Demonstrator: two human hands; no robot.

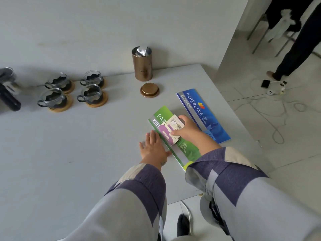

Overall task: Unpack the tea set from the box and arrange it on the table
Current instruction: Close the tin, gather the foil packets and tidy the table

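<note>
We see the right hand [186, 129] pinching small paper cards [171, 130], one purple, one cream with a barcode, held on top of the green receipt book [175, 145]. Left hand [152, 147] lies flat, fingers straight, on the tabletop [69, 153] against the green book's left edge, grasping nothing. Blue receipt book [203, 113] lies just right of the green book, roughly parallel. Beyond the green book we spot a copper lid [149, 90] lying flat, and behind it the open copper canister [142, 64] upright with a foil bag inside. Far left of the green book, four glass tea cups [73, 91] sit on wooden coasters in a two-by-two group. A dark pot [7, 91] is at the far left edge, partly cut off.
</note>
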